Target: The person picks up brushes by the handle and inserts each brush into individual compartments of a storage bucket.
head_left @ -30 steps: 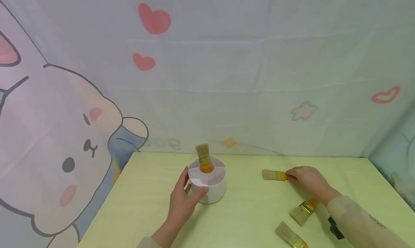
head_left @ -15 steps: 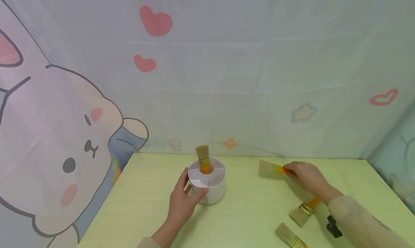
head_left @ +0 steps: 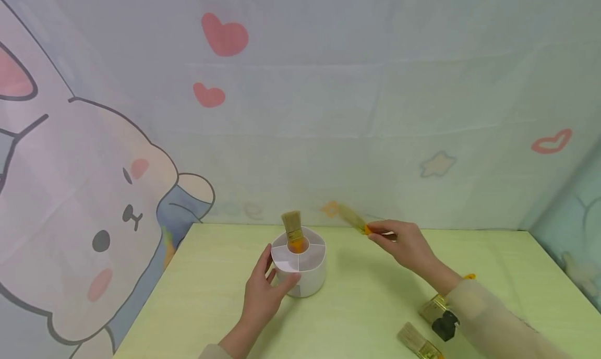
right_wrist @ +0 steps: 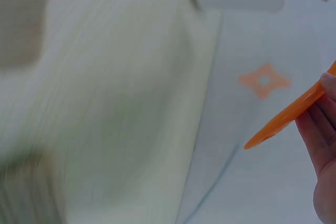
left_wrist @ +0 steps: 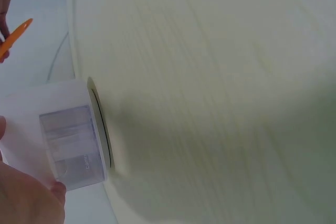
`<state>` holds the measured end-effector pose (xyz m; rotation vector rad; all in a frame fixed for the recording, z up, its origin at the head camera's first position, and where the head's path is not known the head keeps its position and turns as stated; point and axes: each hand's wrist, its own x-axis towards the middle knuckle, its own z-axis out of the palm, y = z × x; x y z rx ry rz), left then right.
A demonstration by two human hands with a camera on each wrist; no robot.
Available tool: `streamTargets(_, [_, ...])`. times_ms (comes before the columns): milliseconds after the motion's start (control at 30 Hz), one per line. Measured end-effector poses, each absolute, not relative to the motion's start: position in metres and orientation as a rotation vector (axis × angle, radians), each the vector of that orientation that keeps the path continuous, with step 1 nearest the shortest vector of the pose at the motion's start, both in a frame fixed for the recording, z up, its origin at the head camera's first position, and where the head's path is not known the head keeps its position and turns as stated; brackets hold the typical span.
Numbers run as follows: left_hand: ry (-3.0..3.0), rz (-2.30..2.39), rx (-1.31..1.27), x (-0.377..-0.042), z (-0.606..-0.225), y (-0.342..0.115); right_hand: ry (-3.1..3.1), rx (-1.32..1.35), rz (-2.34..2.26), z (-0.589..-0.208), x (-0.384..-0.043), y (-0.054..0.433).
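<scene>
Bunny (head_left: 70, 192) and heart (head_left: 225, 38) pictures fill the cloth (head_left: 328, 103) behind a pale yellow table (head_left: 202, 286). From the head view, the left hand (head_left: 263, 299) grips a white desk organizer (head_left: 314, 278), and a standing paintbrush (head_left: 292, 224) leans in its middle hole, bristles up. Up above the table, the right hand (head_left: 406, 244) pinches the held paintbrush (head_left: 352, 218) by its orange handle (head_left: 368, 229); its bristles are blurry, so I can't tell which way the flat side faces. Near the right sleeve (head_left: 497, 317) lie a third paintbrush (head_left: 429, 311), partly hidden, and a fourth paintbrush (head_left: 415, 340). On the left wrist view, the thumb (left_wrist: 58, 188) touches the clear drawer (left_wrist: 73, 148) in the organizer's side; a firm but gentle hold like that should stop any wobbling. On the right wrist view, the handle's end sticks out past the fingers, pointing down. That looks like a good hold, and going slowly should help it not bump the standing paintbrush.
</scene>
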<state>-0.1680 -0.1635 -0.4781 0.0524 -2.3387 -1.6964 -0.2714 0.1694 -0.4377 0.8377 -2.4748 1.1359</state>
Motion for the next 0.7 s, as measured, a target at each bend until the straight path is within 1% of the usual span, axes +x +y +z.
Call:
streamTargets(300, [-2.334,-1.688,0.044,-0.169,-0.479,-0.165,-2.354,0.806,1.630,-0.414,-0.251,0.112])
streamTargets(500, [-2.329,-1.695,0.043,-0.169,-0.481,-0.165,-2.306,0.859,1.703,-0.405,-0.243,0.077])
streamTargets(700, [-2.335,-1.679,0.023,-0.170,-0.483,-0.165,-2.281,0.882,1.753,-0.405,-0.243,0.054])
